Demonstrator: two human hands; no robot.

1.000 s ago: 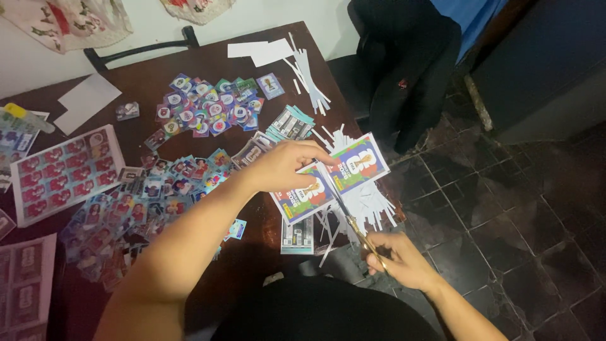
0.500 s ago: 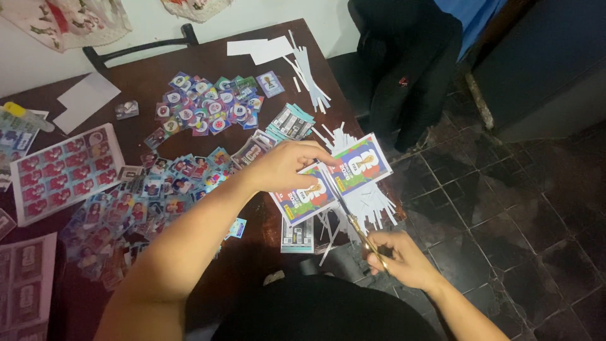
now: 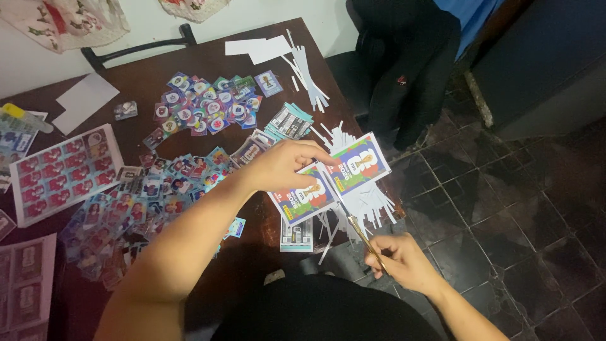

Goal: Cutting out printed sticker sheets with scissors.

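Room: dark tiled floor lies right of the brown wooden table; a black garment over a chair stands beyond the table's right edge.
Surface: most of the table is strewn with small cut sticker cards, with an uncut sheet of red portraits well to the left of them.
Printed sheet: a glossy paper sheet with two colourful panels sits at the table's right edge, half of it hanging out over the floor.
Left hand: the left hand presses down on the sheet's inner part, fingers spread and curled over its top edge, holding it flat.
Right hand: the right hand is closed round the handles of gold-coloured scissors, off the table's edge and below the sheet; the blades point up into the seam between the two panels.
Handling: the sheet looks light, thin and floppy, likely to sag or tear where unsupported; it is probably slick, so it may slide under the palm.
Where to hold: best pinned flat close beside the cut line, fingers kept clear of the blades.
Scraps: white paper strips fan out under and around the sheet, touching it; more strips lie at the table's far side.
Edges: the right edge of the table runs directly beneath the sheet, so cut pieces could drop to the floor.
Open room: free space exists only off the table's right edge over the tiles; toward the left, card piles crowd in close to the sheet.
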